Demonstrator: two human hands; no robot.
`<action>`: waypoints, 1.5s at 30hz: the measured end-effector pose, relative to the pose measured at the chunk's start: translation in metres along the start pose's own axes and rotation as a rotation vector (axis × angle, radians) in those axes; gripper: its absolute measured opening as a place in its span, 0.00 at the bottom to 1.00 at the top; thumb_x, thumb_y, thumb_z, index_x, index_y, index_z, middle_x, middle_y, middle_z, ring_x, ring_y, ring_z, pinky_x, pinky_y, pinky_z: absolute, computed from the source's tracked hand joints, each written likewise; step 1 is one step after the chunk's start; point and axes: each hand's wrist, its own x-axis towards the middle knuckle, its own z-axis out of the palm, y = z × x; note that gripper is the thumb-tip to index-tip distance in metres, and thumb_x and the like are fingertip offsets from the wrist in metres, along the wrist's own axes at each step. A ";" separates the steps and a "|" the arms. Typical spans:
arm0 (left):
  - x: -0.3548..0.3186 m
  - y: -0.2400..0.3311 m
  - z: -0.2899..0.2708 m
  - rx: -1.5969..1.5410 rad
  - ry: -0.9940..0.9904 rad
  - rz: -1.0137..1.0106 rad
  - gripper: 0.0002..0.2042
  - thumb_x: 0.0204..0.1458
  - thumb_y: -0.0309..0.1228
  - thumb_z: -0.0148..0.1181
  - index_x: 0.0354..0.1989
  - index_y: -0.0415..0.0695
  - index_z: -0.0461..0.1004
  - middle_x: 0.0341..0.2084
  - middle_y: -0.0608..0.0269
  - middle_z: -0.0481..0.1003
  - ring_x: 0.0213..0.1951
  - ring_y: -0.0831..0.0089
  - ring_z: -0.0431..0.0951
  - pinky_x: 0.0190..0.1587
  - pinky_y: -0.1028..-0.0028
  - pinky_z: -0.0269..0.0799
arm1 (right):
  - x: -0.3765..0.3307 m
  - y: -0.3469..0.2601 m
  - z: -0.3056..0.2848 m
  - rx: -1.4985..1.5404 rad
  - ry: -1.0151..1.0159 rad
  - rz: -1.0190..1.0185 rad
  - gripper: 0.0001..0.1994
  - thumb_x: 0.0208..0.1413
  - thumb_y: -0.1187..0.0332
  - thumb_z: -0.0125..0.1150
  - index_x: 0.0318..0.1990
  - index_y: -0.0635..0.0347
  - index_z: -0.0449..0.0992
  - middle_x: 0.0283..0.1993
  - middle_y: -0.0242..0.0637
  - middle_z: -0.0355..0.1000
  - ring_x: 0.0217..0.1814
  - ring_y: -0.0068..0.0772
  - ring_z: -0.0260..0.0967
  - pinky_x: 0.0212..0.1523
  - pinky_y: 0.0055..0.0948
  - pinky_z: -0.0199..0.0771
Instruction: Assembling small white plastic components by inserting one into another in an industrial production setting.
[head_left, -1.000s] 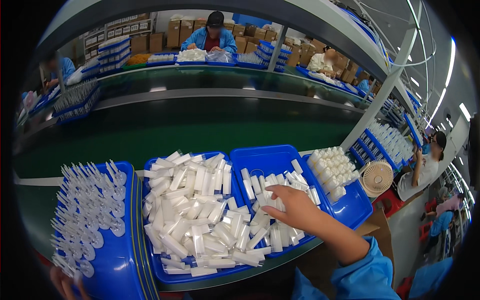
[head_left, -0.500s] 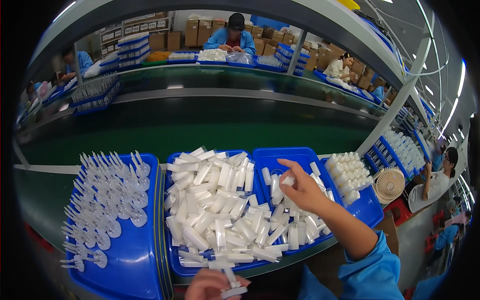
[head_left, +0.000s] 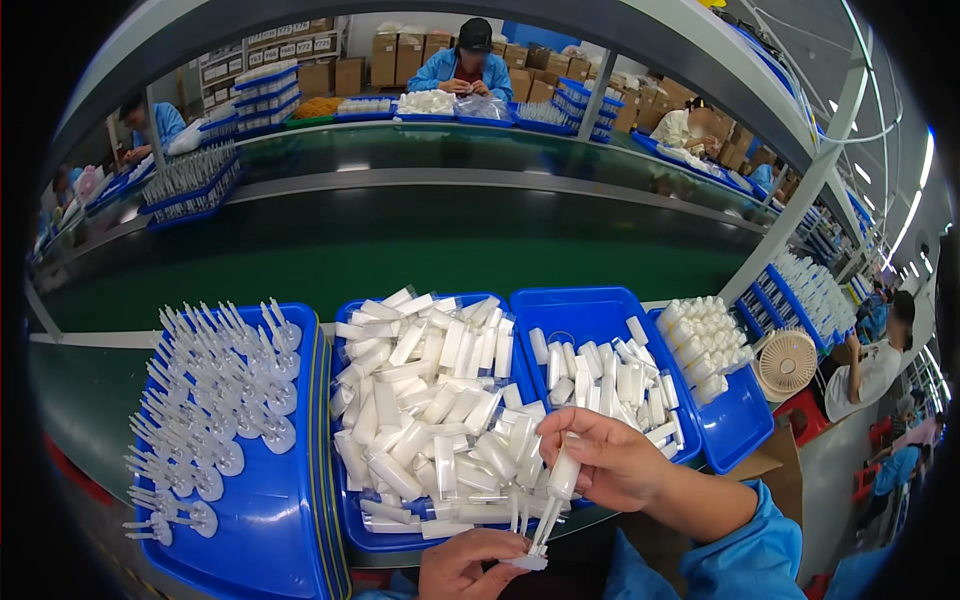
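Trays (head_left: 600,315) of white parts line the bench before a green conveyor (head_left: 400,260).

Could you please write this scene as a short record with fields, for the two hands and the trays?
right hand: holds a small white bottle upright above the front edge of the trays
left hand: at the lower edge, holds a white pump piece with a thin tube that reaches up to the bottle
left tray: blue, white pump pieces standing in rows
middle tray: blue, loose heap of white bottles
right tray: blue, fewer white bottles
far right tray: blue, small white caps
behind: green conveyor belt, other workers
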 end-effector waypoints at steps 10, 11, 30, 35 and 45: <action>0.008 0.010 -0.009 0.076 -0.069 -0.001 0.04 0.46 0.20 0.59 0.31 0.37 0.72 0.31 0.54 0.75 0.33 0.67 0.76 0.35 0.73 0.72 | -0.012 -0.016 -0.003 -0.936 -0.061 -0.072 0.08 0.59 0.65 0.47 0.40 0.59 0.62 0.27 0.30 0.64 0.28 0.21 0.59 0.30 0.22 0.59; 0.010 0.012 -0.010 0.197 -0.097 0.106 0.04 0.46 0.21 0.59 0.30 0.38 0.73 0.30 0.54 0.75 0.32 0.65 0.77 0.35 0.72 0.72 | -0.013 -0.015 -0.005 -0.787 -0.079 -0.003 0.08 0.59 0.65 0.47 0.40 0.59 0.62 0.27 0.31 0.63 0.28 0.21 0.59 0.30 0.22 0.60; 0.008 0.009 -0.022 0.234 0.055 0.241 0.11 0.45 0.22 0.62 0.35 0.40 0.67 0.39 0.50 0.67 0.35 0.69 0.71 0.37 0.74 0.69 | 0.098 -0.029 -0.003 -1.767 -0.336 -0.757 0.20 0.51 0.66 0.51 0.55 0.51 0.66 0.55 0.37 0.63 0.51 0.39 0.59 0.49 0.37 0.54; 0.002 0.008 -0.020 0.021 0.126 0.119 0.10 0.47 0.20 0.59 0.37 0.39 0.66 0.41 0.52 0.67 0.37 0.71 0.72 0.38 0.76 0.71 | 0.147 -0.040 -0.023 -2.322 -0.388 -0.797 0.14 0.42 0.75 0.54 0.40 0.59 0.71 0.44 0.36 0.67 0.45 0.34 0.63 0.43 0.31 0.64; 0.000 0.010 -0.022 0.050 0.128 0.044 0.09 0.46 0.19 0.59 0.37 0.37 0.70 0.33 0.57 0.72 0.36 0.72 0.73 0.37 0.76 0.71 | 0.116 -0.033 -0.033 -2.180 -0.295 -0.888 0.11 0.39 0.72 0.59 0.34 0.55 0.72 0.39 0.33 0.68 0.47 0.35 0.64 0.42 0.35 0.62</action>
